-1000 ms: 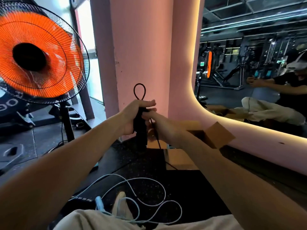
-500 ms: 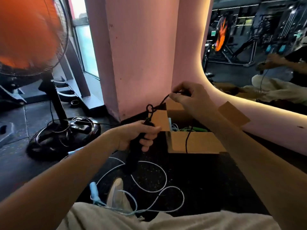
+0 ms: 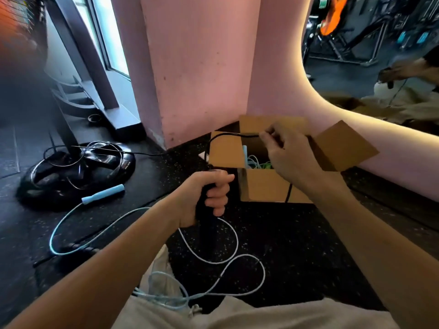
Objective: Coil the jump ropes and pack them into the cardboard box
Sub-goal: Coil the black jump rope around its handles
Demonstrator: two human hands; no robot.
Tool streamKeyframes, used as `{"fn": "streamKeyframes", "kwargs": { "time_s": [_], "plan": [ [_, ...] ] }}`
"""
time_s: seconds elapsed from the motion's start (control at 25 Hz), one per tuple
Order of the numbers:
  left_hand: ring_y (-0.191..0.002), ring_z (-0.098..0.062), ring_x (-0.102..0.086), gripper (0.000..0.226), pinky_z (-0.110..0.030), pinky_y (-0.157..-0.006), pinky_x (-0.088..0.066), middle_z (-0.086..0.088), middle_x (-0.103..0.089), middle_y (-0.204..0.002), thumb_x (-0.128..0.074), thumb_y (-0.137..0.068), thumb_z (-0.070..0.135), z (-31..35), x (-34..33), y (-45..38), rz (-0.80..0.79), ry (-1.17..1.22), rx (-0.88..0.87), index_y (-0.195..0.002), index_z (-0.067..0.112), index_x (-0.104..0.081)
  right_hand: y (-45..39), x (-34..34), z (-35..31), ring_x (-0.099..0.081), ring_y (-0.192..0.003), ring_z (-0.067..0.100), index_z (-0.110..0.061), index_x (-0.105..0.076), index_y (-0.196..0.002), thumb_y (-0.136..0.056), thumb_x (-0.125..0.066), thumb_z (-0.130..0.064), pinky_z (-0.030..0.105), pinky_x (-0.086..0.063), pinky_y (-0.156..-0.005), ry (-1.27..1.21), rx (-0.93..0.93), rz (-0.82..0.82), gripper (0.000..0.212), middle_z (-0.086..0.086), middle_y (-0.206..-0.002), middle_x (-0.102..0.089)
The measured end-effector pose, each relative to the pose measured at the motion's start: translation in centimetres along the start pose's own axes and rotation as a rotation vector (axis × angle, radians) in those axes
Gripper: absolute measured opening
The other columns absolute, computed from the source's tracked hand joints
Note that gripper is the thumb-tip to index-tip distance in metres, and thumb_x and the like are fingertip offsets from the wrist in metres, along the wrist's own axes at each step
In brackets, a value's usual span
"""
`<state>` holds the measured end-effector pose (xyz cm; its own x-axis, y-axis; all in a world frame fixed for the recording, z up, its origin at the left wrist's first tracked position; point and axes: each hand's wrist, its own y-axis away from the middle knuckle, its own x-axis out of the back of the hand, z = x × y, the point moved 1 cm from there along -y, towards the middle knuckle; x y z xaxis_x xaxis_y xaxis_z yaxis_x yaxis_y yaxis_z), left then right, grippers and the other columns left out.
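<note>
Rope in black arcs from the handles gripped in the left hand to a pinch in the right hand, held above the open cardboard box. Winding should stay snug and even around the handles. A pale blue jump rope lies loose on the floor.

— Where are you sitting?
— You're sitting in a gym: speckled rubber flooring is spreading under you, a wall mirror is reflecting exercise machines, and 1 pedestal fan's base is standing beside the pink pillar.
</note>
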<state>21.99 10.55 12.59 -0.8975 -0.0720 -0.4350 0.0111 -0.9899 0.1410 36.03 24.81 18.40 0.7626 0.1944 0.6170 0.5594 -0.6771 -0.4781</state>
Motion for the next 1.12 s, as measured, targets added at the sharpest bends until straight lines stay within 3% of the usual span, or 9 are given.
{"fn": "streamKeyframes", "kwargs": {
  "time_s": [0.12, 0.2, 0.44, 0.6, 0.72, 0.8, 0.84, 0.96, 1.12],
  "plan": [
    [-0.036, -0.008, -0.028, 0.027, -0.023, -0.042, -0.031, 0.006, -0.032, -0.046, -0.063, -0.079, 0.012, 0.5, -1.2, 1.1, -0.363, 0.199, 0.040, -0.060, 0.017, -0.045, 0.1, -1.2, 1.1, -0.059, -0.068, 0.010, -0.020, -0.057, -0.090, -0.103, -0.054, -0.028, 0.032, -0.047, -0.061, -0.006, -0.015, 0.027, 0.016, -0.010, -0.072, -0.058],
    [-0.036, -0.009, -0.029, 0.024, -0.024, -0.044, -0.032, 0.006, -0.036, -0.045, -0.064, -0.083, 0.018, 2.0, -2.3, 1.4, -0.418, 0.329, -0.076, -0.065, 0.016, -0.048, 1.1, -2.6, 1.2, -0.057, -0.066, 0.009, -0.019, -0.062, -0.093, -0.103, -0.055, -0.029, 0.031, -0.046, -0.064, 0.018, -0.051, -0.069, 0.016, -0.008, -0.074, -0.061],
    [-0.042, -0.007, -0.037, 0.031, -0.023, -0.047, -0.038, 0.008, -0.039, -0.053, -0.057, -0.095, 0.050, 6.9, -3.0, 0.6, 0.320, 0.364, -0.537, -0.092, 0.020, -0.060, 7.1, -5.6, -2.2, -0.054, -0.062, 0.010, -0.027, -0.058, -0.101, -0.102, -0.051, -0.017, 0.028, -0.042, -0.058, -0.001, -0.018, -0.338, 0.013, -0.008, -0.074, -0.059],
    [-0.046, -0.009, -0.040, 0.035, -0.025, -0.050, -0.041, 0.007, -0.043, -0.057, -0.061, -0.091, 0.055, 7.9, -1.5, 0.1, 0.562, 0.283, -0.653, -0.095, 0.021, -0.061, 9.1, -5.0, -3.3, -0.045, -0.045, 0.004, -0.015, -0.060, -0.084, -0.107, -0.043, -0.035, 0.019, -0.029, -0.047, -0.153, -0.154, -0.464, 0.035, -0.008, -0.054, -0.049],
    [-0.049, -0.014, -0.050, 0.041, -0.033, -0.057, -0.047, 0.003, -0.054, -0.057, -0.068, -0.084, 0.058, 7.8, 0.7, 0.1, 0.736, -0.345, -0.807, -0.084, 0.017, -0.062, 9.9, -4.0, -4.8, -0.049, -0.048, 0.012, -0.011, -0.061, -0.080, -0.106, -0.045, -0.038, 0.023, -0.035, -0.046, -0.080, 0.025, -0.525, 0.040, -0.002, -0.059, -0.055],
    [-0.054, -0.015, -0.056, 0.052, -0.029, -0.059, -0.047, -0.001, -0.061, -0.060, -0.063, -0.084, 0.063, 5.9, 0.9, 0.0, 0.578, -0.936, -0.723, -0.077, 0.012, -0.063, 8.7, -2.3, -5.7, -0.048, -0.043, 0.012, -0.012, -0.063, -0.078, -0.105, -0.047, -0.036, 0.021, -0.035, -0.042, -0.038, 0.136, -0.483, 0.039, 0.000, -0.058, -0.058],
    [-0.052, -0.016, -0.056, 0.059, -0.025, -0.054, -0.045, 0.000, -0.061, -0.059, -0.053, -0.086, 0.068, 4.4, 0.6, 0.1, 0.392, -1.028, -0.569, -0.073, 0.012, -0.063, 7.7, -1.4, -5.8, -0.045, -0.040, 0.010, -0.013, -0.063, -0.075, -0.105, -0.048, -0.036, 0.020, -0.033, -0.039, -0.040, 0.164, -0.433, 0.041, 0.000, -0.054, -0.057],
    [-0.038, -0.018, -0.042, 0.090, -0.025, -0.044, -0.039, -0.005, -0.049, -0.048, -0.023, -0.073, 0.092, 0.2, -1.0, 0.9, -0.137, -0.715, -0.037, -0.065, 0.009, -0.058, 5.6, 0.6, -4.7, -0.037, -0.033, 0.016, -0.012, -0.053, -0.053, -0.104, -0.051, -0.039, 0.033, -0.030, -0.037, -0.071, 0.203, -0.193, 0.057, 0.003, -0.042, -0.047],
    [-0.037, -0.013, -0.032, 0.065, -0.026, -0.046, -0.035, -0.001, -0.036, -0.048, -0.054, -0.085, 0.071, -2.6, -3.0, 1.0, -0.509, -0.283, 0.169, -0.065, 0.009, -0.052, 4.8, -1.4, -1.1, -0.029, -0.034, 0.022, -0.006, -0.040, -0.046, -0.103, -0.052, -0.038, 0.038, -0.027, -0.040, -0.198, 0.122, -0.094, 0.066, 0.010, -0.039, -0.037]
  ]
}}
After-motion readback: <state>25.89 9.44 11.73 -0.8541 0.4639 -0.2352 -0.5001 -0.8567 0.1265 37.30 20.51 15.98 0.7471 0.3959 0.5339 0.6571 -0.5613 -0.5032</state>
